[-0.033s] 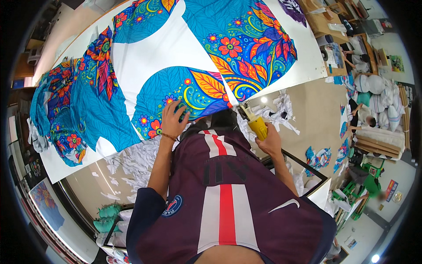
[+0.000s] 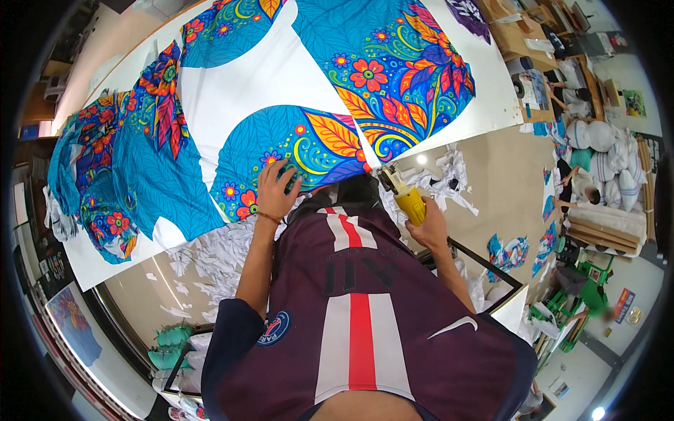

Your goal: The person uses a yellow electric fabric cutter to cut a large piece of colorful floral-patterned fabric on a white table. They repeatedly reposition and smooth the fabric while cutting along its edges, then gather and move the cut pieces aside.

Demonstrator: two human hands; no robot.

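Observation:
My left hand [image 2: 279, 189] lies on the printed blue fabric [image 2: 260, 137] near the table's front edge, fingers spread, holding nothing. In my right hand [image 2: 430, 223] is a yellow electric fabric cutter [image 2: 409, 203], gripped by its body. Its metal head [image 2: 387, 177] meets the cloth's front edge, beside a narrow white strip [image 2: 368, 149] between two printed parts. Orange leaves and red flowers pattern the cloth, with white areas [image 2: 246, 84] between the printed shapes. How deep the cutter's blade sits in the cloth cannot be made out.
Bunched printed cloth [image 2: 105, 175] lies on the white table [image 2: 484, 105] at left. White scraps [image 2: 225, 256] litter the floor below, with more scraps [image 2: 453, 172] at right. Printed offcuts [image 2: 507, 252] lie on the floor further right. A black-framed stand [image 2: 491, 270] is beside my right arm. People are at far right.

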